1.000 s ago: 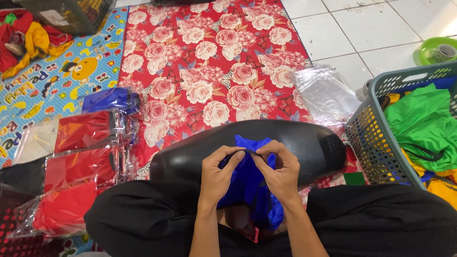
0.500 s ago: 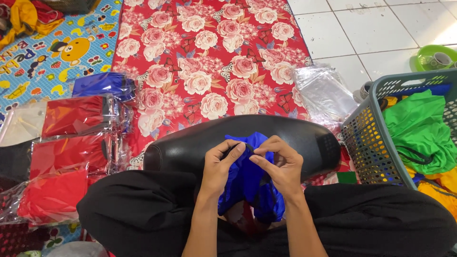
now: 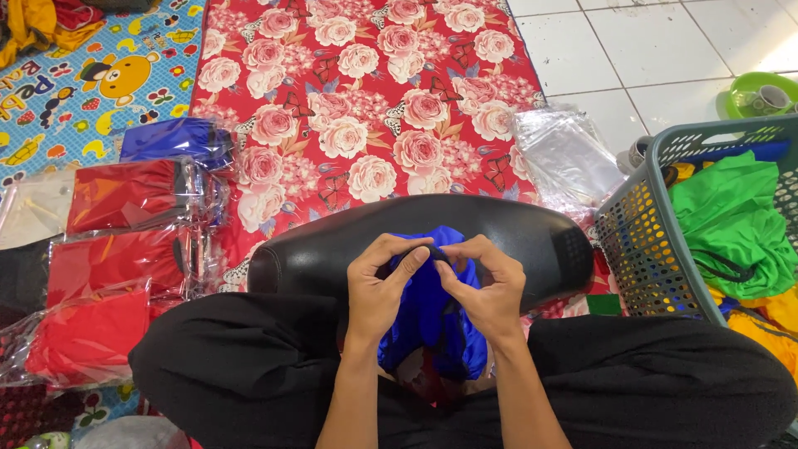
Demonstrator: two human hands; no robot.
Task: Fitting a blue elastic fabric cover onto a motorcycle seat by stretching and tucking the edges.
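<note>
From the head camera, the left hand [image 3: 378, 291] and the right hand [image 3: 490, 291] meet over the lap, both pinching the top edge of a blue cloth [image 3: 428, 312], thumbs and forefingers closed on a dark strip or cord [image 3: 424, 252] at its upper hem (too small to say which). The cloth hangs bunched between the wrists, down over the black-trousered knees, and its top rests against a black cushion [image 3: 332, 249] that lies across the floor just ahead. To the left, red packs [image 3: 125, 195] in clear wrap sit stacked beside one another on the mat, with a blue pack [image 3: 170, 140] above them; these look already finished. To the right a grey basket [image 3: 640, 241] holds loose green cloth [image 3: 727, 216] with yellow and blue pieces beside it, seemingly still unwrapped. A heap of clear bags [image 3: 565, 158] lies between basket and rose-print mat [image 3: 374, 91]. Judging by this, several pieces are packed, the blue one is mid-handling and not folded flat, and the basket's load remains. A green bowl [image 3: 756, 87] stands on the tiles at the far right.
</note>
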